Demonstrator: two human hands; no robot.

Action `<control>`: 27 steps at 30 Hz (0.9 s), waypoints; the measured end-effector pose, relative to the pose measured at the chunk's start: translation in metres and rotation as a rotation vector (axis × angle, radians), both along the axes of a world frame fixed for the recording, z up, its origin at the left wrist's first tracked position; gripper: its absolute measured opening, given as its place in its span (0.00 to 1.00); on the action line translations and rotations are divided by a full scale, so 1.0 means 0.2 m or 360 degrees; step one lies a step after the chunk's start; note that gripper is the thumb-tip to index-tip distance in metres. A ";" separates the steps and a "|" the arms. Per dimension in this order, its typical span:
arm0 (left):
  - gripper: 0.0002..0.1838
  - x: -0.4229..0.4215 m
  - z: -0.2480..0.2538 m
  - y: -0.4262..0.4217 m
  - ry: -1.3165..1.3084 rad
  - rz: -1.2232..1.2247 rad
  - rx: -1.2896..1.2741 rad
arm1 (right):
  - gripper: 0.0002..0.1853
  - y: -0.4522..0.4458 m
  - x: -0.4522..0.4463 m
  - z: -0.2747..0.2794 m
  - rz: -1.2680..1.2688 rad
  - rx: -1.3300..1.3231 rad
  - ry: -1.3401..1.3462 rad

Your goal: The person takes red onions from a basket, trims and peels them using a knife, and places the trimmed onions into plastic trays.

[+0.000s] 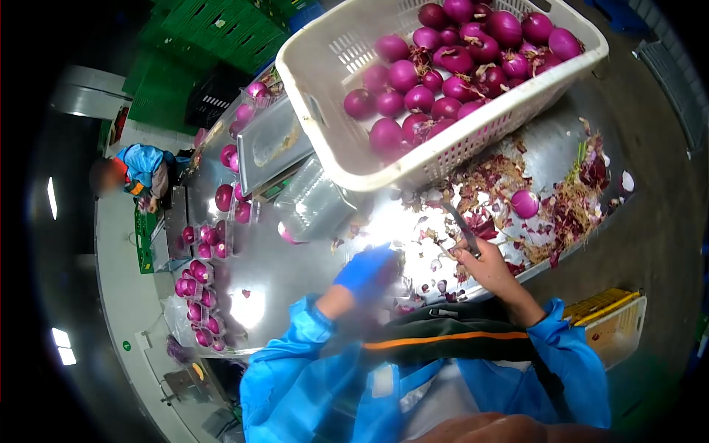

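My right hand (489,272), bare, is closed around the handle of a knife (464,227) whose dark blade points up and away over the peelings. My left hand (365,272) wears a blue glove and hangs over the metal table (284,266). Its fingers are smeared, and I cannot make out whether anything is in them. A single red onion (525,204) lies among the dry skins and roots (487,181) to the right. Clear plastic trays (314,199) are stacked beyond my left hand, with part of an onion (289,233) beside them.
A large white crate (354,179) of red onions (419,99) stands at the back of the table. Packed onion trays (196,284) line the left side, near a scale-like metal box (273,140). Another person (144,170) is at far left. A yellow-edged crate (617,325) sits low right.
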State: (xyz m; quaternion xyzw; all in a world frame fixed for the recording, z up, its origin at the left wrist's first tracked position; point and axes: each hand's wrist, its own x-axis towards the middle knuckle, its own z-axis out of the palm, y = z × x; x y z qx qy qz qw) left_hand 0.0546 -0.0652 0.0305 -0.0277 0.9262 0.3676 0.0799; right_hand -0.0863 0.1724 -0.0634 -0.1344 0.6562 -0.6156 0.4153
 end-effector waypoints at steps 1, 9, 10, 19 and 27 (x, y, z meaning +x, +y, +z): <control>0.16 -0.01 0.04 -0.02 0.0006 0.0031 0.0162 | 0.14 0.01 -0.01 -0.01 0.0100 0.0100 0.0223; 0.17 -0.67 0.63 -0.46 0.0335 0.0357 0.0802 | 0.11 0.00 -0.12 0.08 0.0178 0.0266 0.0898; 0.13 -0.84 0.56 -0.57 0.0428 0.0346 0.0691 | 0.10 0.00 -0.14 0.06 0.0179 0.0277 0.0923; 0.27 -1.81 0.08 -0.71 -0.0437 -0.0422 -0.0722 | 0.09 0.00 -0.19 -0.15 0.0066 0.0333 0.0934; 0.27 -1.77 0.12 -0.49 -0.0696 -0.0657 -0.0471 | 0.15 -0.01 -0.21 -0.21 0.0102 0.0428 0.0761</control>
